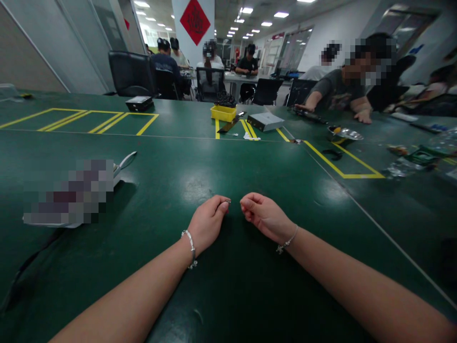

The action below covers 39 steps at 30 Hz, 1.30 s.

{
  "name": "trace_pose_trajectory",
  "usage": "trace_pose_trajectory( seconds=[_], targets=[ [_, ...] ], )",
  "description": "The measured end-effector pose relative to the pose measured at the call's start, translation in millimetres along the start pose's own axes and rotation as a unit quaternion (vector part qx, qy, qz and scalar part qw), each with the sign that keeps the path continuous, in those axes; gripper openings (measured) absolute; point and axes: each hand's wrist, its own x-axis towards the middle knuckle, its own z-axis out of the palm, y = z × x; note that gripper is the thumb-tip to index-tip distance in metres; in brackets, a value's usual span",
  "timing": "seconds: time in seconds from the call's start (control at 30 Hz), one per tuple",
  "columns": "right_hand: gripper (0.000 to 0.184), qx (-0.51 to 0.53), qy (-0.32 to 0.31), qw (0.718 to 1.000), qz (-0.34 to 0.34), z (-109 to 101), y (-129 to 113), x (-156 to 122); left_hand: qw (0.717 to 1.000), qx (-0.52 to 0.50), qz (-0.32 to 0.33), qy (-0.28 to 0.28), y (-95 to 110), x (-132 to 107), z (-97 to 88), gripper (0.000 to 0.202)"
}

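Observation:
Just above the green tabletop (pixel 185 166), my left hand (pixel 210 220) is closed in a pinch. A tiny shiny thing (pixel 229 201) shows at its thumb and fingertip, too small to name. Facing it across a narrow gap is my right hand (pixel 266 215), its thumb pressed to curled fingers. Whatever the right fingers hold, if anything, is hidden. The two hands do not touch. A bracelet circles each wrist.
On the left lies a blurred-out device (pixel 71 195) with a cable. Farther back are a yellow bin (pixel 223 113), a grey box (pixel 264 121), a black box (pixel 139 103) and a metal bowl (pixel 346 134). A person (pixel 333 95) leans on the far right edge.

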Motion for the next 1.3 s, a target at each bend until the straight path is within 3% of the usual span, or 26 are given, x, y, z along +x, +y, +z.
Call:
trace_pose_trajectory(
  seconds=[0.23,0.5,0.77,1.0,1.2,1.3],
  targets=[
    [0.017,0.013,-0.005,1.000,0.005,-1,1,2,1.000,0.004,0.003,-0.002,3,-1,-0.1,0.019],
    [0.017,-0.040,0.011,0.999,-0.023,3,6,3,1.000,-0.005,0.011,0.023,0,0,1.5,0.019],
    [0.017,-0.070,0.031,0.995,-0.066,7,12,5,1.000,-0.007,0.004,0.000,5,-3,1.4,0.015],
    [0.013,-0.038,0.065,0.992,-0.097,8,16,6,1.000,-0.012,-0.012,0.022,8,-1,2.8,0.016],
    [0.014,-0.036,0.131,0.981,-0.141,18,16,1,0.998,-0.031,-0.010,0.050,13,-3,2.4,0.018],
    [0.017,-0.031,0.129,0.980,-0.145,22,18,-1,0.997,-0.027,-0.004,0.071,14,-4,2.3,0.018]
  ],
)
